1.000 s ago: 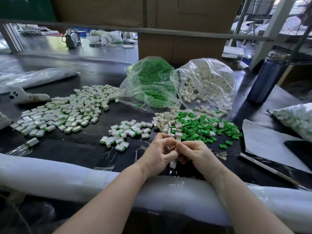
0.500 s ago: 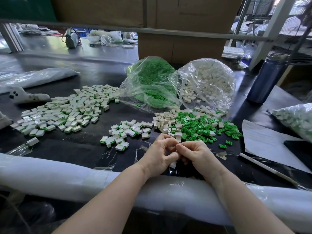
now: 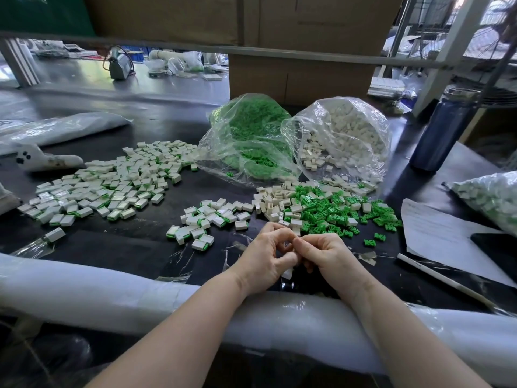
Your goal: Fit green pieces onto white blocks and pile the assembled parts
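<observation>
though torn open, green bag [image 3: 246, 135] full, white-block bag [image 3: 347, 135] spilling

— What's the worktop [image 3: 134, 247] like?
— Dark and matt, with a padded front edge wrapped in smooth white foam sheet [image 3: 112, 287].
— And the parts?
— Hard plastic: the white blocks [image 3: 275, 201] look slightly glossy, the green pieces [image 3: 330, 214] more satin.
— The bags?
— Thin clear film, crinkled and shiny, on both the green bag [image 3: 246, 141] and the white bag [image 3: 344, 135].
— Anything else?
— Matt brown cardboard boxes [image 3: 302, 77], matt white paper [image 3: 442, 236], a smooth dark-blue bottle [image 3: 439, 133].
</observation>
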The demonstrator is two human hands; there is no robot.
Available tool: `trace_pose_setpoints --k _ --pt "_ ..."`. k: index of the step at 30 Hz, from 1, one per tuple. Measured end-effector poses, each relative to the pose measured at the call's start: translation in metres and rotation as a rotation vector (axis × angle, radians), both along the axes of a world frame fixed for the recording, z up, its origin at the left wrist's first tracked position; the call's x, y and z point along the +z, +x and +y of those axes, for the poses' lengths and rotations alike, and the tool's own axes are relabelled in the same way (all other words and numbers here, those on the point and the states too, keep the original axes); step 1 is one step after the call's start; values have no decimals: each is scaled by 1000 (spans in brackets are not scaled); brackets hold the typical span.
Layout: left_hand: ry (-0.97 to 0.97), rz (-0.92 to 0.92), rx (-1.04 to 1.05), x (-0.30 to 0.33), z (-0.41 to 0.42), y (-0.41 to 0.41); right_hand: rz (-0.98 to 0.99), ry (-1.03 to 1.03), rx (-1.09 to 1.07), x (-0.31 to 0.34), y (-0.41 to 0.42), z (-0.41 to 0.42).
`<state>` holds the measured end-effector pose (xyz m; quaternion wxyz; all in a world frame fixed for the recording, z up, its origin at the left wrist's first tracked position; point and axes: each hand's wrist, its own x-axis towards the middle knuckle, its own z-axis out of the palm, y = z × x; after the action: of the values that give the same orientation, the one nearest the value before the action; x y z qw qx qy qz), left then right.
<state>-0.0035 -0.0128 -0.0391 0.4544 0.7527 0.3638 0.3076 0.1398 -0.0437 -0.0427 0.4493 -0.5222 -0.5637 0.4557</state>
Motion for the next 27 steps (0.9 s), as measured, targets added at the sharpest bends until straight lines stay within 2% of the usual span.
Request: trace_pose_setpoints --k 11,16,27 --pt "2 5 -1 0 1 0 25 0 -3 -1 0 2" --pt "11 -7 9 1 1 -1 103 -21 37 0 -1 1" --pt "4 18 -16 2 -1 0 29 13 -1 -1 1 0"
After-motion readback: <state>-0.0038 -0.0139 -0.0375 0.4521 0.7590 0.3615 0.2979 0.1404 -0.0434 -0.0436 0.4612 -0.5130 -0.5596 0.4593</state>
